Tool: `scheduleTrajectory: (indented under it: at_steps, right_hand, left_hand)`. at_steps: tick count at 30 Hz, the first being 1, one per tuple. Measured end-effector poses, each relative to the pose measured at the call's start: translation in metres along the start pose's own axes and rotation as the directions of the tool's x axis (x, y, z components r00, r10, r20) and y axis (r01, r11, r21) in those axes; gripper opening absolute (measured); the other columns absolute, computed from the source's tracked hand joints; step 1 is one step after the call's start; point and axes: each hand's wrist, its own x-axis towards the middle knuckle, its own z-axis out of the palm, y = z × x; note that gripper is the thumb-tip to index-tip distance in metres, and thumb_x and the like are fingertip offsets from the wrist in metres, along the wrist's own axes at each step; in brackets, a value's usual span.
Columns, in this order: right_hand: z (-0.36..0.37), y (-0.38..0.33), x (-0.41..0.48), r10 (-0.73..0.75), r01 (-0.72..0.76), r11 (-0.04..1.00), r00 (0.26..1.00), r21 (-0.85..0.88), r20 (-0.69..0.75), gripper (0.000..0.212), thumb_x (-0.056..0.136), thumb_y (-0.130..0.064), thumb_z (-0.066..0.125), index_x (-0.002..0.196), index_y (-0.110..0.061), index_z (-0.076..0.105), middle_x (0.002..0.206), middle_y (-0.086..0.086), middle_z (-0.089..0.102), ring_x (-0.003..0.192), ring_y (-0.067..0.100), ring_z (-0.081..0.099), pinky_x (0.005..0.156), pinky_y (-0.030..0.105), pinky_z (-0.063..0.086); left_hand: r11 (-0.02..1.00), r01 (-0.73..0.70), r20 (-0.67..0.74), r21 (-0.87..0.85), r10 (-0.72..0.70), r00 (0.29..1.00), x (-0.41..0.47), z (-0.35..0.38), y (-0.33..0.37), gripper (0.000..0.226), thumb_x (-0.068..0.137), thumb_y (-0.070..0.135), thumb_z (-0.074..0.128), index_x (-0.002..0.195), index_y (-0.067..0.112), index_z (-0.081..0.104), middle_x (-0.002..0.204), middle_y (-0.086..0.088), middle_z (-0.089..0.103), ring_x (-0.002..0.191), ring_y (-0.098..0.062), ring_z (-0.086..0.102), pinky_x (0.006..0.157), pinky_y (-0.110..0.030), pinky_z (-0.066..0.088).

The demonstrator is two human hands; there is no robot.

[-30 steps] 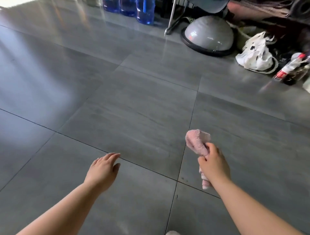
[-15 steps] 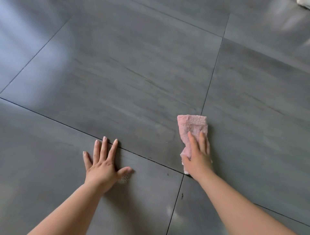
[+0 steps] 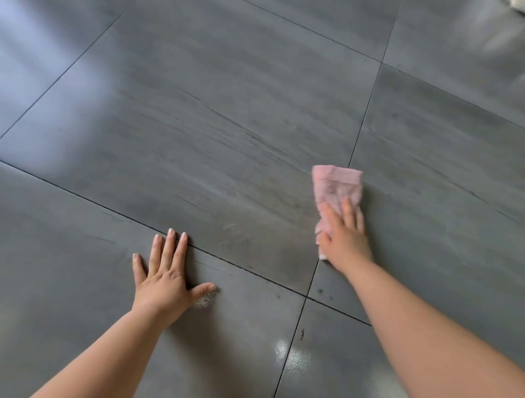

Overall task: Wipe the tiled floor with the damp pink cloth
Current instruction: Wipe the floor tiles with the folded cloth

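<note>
The right hand (image 3: 345,238) presses the pink cloth (image 3: 336,189) flat on the tiled floor (image 3: 227,113) with straight fingers, over a grout line. Well to its left, the left hand (image 3: 162,279) lies flat and spread on the tile.

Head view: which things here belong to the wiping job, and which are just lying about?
Job: pink cloth; right hand pressing it; tiled floor; left hand flat on the floor.
Lying about: pale thing cut off at the top right corner, unidentifiable.
</note>
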Motion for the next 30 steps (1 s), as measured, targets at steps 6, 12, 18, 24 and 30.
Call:
scheduleTrajectory:
  at_steps: [6,12,18,24,30]
  right_hand:
    - [0.034,-0.015,-0.041,-0.162,0.163,0.987,0.983,0.010,-0.088,0.061,0.071,-0.014,0.038,0.132,-0.023,0.040,0.149,0.014,0.034,0.131,0.044,0.037,0.095,0.056,0.045]
    - [0.090,-0.108,-0.070,-0.580,0.594,0.798,0.804,-0.107,0.132,0.060,0.059,-0.034,0.032,0.116,-0.037,0.052,0.132,-0.003,0.050,0.118,0.025,0.043,0.096,0.040,0.043]
    - [0.035,-0.100,0.000,-0.391,0.427,0.874,0.902,-0.233,0.184,0.062,0.089,-0.028,0.029,0.147,-0.030,0.010,0.159,-0.002,-0.007,0.145,0.024,-0.007,0.118,0.037,-0.001]
    - [0.041,-0.046,-0.033,-0.201,0.191,0.968,0.979,-0.163,-0.044,0.070,0.073,-0.028,0.023,0.142,-0.017,0.029,0.155,0.010,0.022,0.140,0.034,0.013,0.108,0.051,0.032]
    - [0.103,-0.126,-0.084,-0.650,0.663,0.687,0.744,-0.297,0.157,0.078,0.051,-0.058,0.068,0.123,-0.035,0.047,0.139,-0.002,0.042,0.122,0.028,0.039,0.102,0.042,0.033]
  left_hand:
    - [0.995,-0.045,-0.043,-0.083,0.042,0.998,-0.003,-0.002,-0.010,0.112,0.068,0.059,0.063,0.144,0.021,-0.009,0.156,0.000,-0.015,0.144,-0.017,-0.016,0.117,-0.042,-0.007]
    - [0.943,0.251,-0.111,-0.220,-0.279,0.954,-0.032,0.001,-0.060,0.123,0.055,0.071,0.064,0.145,0.017,0.000,0.157,-0.001,-0.008,0.145,-0.017,-0.012,0.118,-0.039,-0.003]
    - [0.955,0.241,-0.050,-0.173,-0.253,0.966,-0.028,-0.003,-0.064,0.121,0.062,0.064,0.065,0.144,0.017,-0.009,0.156,-0.002,-0.016,0.144,-0.019,-0.018,0.118,-0.040,-0.004]
    - [0.956,0.240,-0.036,-0.171,-0.249,0.968,-0.027,-0.004,-0.069,0.121,0.063,0.065,0.063,0.143,0.016,-0.014,0.155,-0.003,-0.020,0.143,-0.020,-0.021,0.117,-0.041,-0.007]
    - [0.958,0.237,-0.023,-0.161,-0.244,0.969,-0.030,-0.004,-0.068,0.120,0.064,0.066,0.061,0.143,0.016,-0.013,0.155,-0.003,-0.020,0.143,-0.019,-0.021,0.117,-0.040,-0.008]
